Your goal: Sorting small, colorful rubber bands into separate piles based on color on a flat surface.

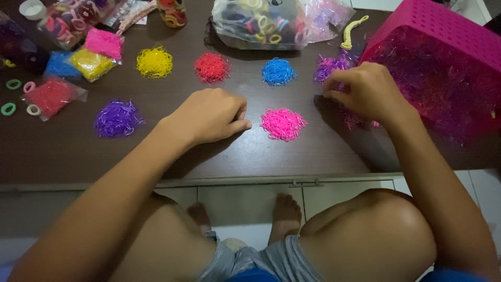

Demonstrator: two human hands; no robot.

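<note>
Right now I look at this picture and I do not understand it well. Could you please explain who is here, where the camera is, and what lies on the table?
There is no machine here. A seated person works with two bare hands, and one camera worn on the head looks down, so you also see knees and feet below the dark table.

On the table lie small heaps of tiny rubber bands, sorted by colour: a yellow heap, a red heap, a blue heap, a purple heap and a pink heap. At the right stands a pink basket with a mixed mass of bands spilling from it. Filled plastic bags lie along the far edge.

The left hand rests closed on the table beside the pink heap. The right hand picks at the mixed bands near the basket; what it pinches is too small to tell.
</note>
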